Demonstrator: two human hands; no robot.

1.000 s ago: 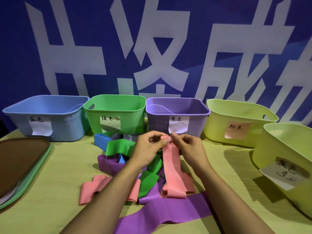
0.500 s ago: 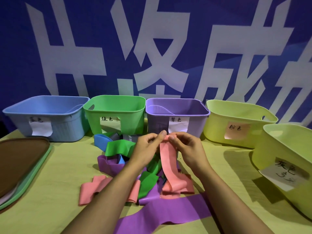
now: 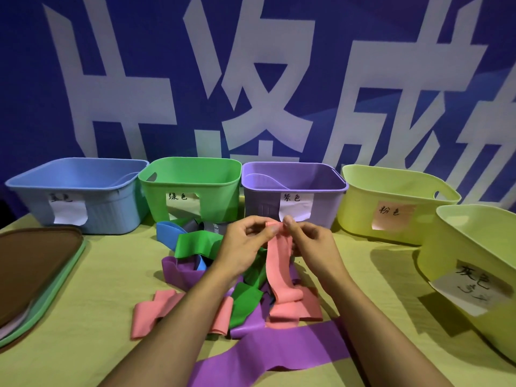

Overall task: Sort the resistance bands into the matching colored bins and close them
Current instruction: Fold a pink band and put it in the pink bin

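Observation:
My left hand (image 3: 245, 247) and my right hand (image 3: 312, 244) both pinch the top end of a pink band (image 3: 279, 269), which hangs down onto the pile. Under it lie a green band (image 3: 198, 241), a blue band (image 3: 167, 230), purple bands (image 3: 293, 350) and another pink band (image 3: 156, 311). Behind the pile stand the blue bin (image 3: 30, 182), green bin (image 3: 223, 196), purple bin (image 3: 259, 205) and the yellow bin with a pink label (image 3: 360, 208). A second yellow bin with a grey label (image 3: 458, 247) is at the right.
Stacked lids, brown on green (image 3: 33, 269), lie at the left table edge. A blue banner with white characters hangs behind the bins. The table has a yellow-green cloth (image 3: 83, 344). All bins stand without lids.
Both hands have stayed at the pink band's top end, working it between the fingers. The band's lower end has gathered into a looser fold on the pile.

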